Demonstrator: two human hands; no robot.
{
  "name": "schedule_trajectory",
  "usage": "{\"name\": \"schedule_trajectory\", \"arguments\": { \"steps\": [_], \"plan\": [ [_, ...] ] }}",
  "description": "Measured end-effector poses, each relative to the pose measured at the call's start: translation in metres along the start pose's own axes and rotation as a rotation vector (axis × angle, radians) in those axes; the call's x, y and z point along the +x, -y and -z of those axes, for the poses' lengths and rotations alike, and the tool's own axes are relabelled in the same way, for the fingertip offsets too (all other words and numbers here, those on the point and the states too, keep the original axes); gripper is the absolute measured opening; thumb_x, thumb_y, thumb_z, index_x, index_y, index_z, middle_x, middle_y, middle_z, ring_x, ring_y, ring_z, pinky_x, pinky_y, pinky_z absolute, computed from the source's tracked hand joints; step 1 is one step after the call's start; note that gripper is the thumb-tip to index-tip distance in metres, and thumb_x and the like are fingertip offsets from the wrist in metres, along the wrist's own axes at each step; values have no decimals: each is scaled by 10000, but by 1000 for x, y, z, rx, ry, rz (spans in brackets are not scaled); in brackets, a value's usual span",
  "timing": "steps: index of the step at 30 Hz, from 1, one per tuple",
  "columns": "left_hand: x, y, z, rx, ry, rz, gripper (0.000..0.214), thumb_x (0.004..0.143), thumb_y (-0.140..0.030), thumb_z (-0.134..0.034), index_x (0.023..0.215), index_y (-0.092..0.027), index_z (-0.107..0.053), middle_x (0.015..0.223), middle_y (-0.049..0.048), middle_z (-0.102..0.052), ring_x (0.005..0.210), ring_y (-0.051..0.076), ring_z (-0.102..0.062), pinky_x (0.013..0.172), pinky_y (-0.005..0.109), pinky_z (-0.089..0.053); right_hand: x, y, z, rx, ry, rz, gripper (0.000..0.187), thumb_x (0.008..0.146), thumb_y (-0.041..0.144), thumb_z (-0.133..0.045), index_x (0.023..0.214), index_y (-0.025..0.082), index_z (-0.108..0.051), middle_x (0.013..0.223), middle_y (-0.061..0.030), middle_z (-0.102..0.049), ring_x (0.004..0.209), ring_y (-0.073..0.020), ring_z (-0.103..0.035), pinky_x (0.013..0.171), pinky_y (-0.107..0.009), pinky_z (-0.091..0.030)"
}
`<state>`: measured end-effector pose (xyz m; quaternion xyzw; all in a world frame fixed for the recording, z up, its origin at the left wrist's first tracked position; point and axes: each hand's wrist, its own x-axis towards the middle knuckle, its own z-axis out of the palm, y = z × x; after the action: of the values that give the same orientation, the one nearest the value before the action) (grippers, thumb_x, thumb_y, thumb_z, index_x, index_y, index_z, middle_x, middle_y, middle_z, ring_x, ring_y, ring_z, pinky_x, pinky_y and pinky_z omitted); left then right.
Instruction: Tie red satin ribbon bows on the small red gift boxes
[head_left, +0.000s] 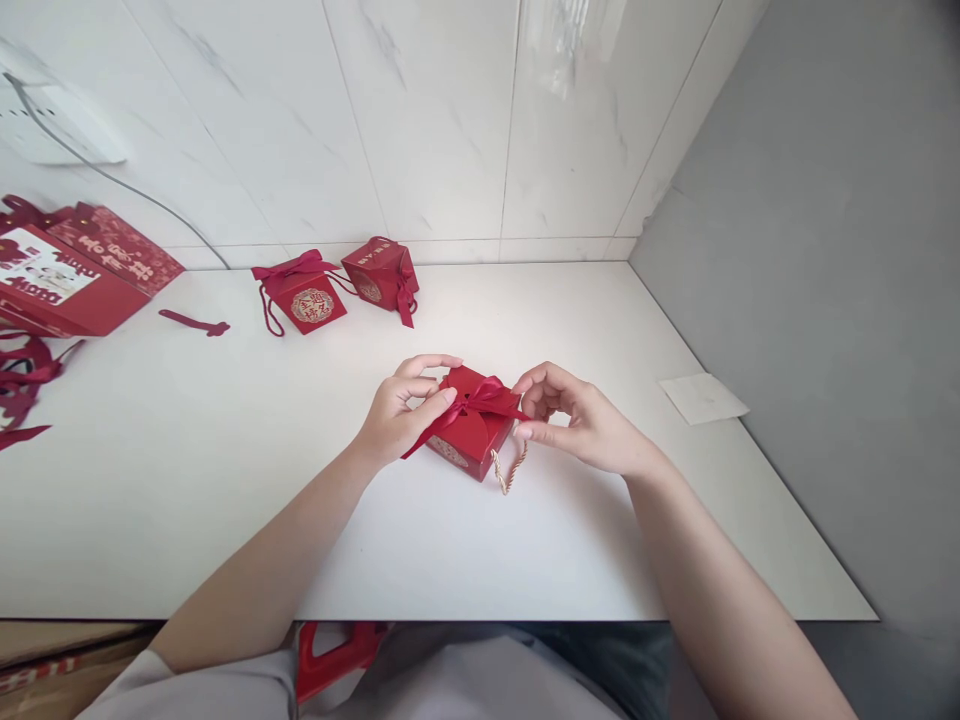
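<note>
A red gift box [488, 432] with a gold emblem on its front side lies on the white table. A dark red ribbon [486, 397] is tied in a bow across its top, and a twisted gold cord handle [505, 478] hangs at its right. My left hand [405, 410] grips the box from the left, its thumb on top beside the bow and its forefinger at the far edge. At the box's right edge, my right hand [574, 415] has curled fingers with thumb and forefinger apart. A ribbon tail reaches between them; no firm pinch shows.
Two small red boxes [309, 300] [382, 275] with ribbons stand near the tiled wall. At left are larger red packages [97, 280], a red strip [193, 322] and loose ribbons [26, 380]. A white paper [703, 398] lies by the right edge.
</note>
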<state>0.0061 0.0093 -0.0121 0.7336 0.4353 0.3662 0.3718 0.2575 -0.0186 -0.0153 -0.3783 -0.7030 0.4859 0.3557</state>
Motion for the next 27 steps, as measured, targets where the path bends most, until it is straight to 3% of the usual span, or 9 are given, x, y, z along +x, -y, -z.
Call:
{"name": "schedule_trajectory", "arguments": {
  "steps": [2,5,8,11,14,17,21,27],
  "plan": [
    [0,0,-1,-18,-5,12,350,882,-308,-578,565,-188,-665,1293,66,-602,1149,276,-588,1016,427,-449,-2,0,-1,-165,-2,92,332,862,335,-672,1158,253,-546,1001,-53,-650,792,-176,-606,746,-333,-519],
    [-1,0,-1,-36,1,22,344,883,-308,-579,575,-186,-674,1308,66,-595,1136,271,-599,989,414,-470,-2,-2,-6,-451,-34,222,323,942,220,-513,1258,273,-554,1102,-78,-628,792,-170,-603,709,-322,-508],
    [-2,0,-3,-43,8,17,365,885,-303,-577,549,-176,-646,1312,66,-591,1118,263,-609,973,405,-478,0,-6,-13,-702,-134,325,328,979,184,-432,1261,256,-585,1004,-75,-639,749,-160,-594,673,-309,-477],
    [-2,1,-5,-40,7,1,381,887,-284,-572,527,-171,-622,1301,63,-596,1113,255,-613,978,397,-474,4,-12,-21,-861,-318,447,239,987,238,-487,1158,246,-653,917,-58,-659,729,-157,-587,670,-308,-454],
    [-2,1,-7,-40,-1,-7,374,889,-271,-566,534,-170,-630,1289,63,-602,1114,251,-615,999,395,-463,8,-14,-28,-926,-420,536,153,960,262,-559,1042,240,-686,875,-45,-671,726,-161,-577,659,-320,-429],
    [-2,1,-8,-58,-5,-8,382,888,-277,-572,525,-167,-620,1290,61,-603,1107,248,-620,1007,395,-460,10,-10,-34,-881,-430,505,109,953,252,-567,957,237,-675,879,-45,-667,792,-187,-566,718,-349,-425],
    [-2,2,-6,-92,17,7,393,890,-295,-583,518,-171,-617,1290,58,-616,1132,254,-611,1028,408,-448,10,-3,-38,-609,-394,281,131,969,256,-520,902,236,-631,949,-61,-614,953,-219,-553,878,-408,-427],
    [0,3,-4,-81,54,6,344,894,-325,-600,587,-194,-685,1304,57,-634,1217,272,-558,1079,452,-400,10,1,-30,-85,-263,37,241,959,370,-532,789,224,-622,1364,-78,-476,1388,-233,-362,1082,-412,-356]
  ]
}}
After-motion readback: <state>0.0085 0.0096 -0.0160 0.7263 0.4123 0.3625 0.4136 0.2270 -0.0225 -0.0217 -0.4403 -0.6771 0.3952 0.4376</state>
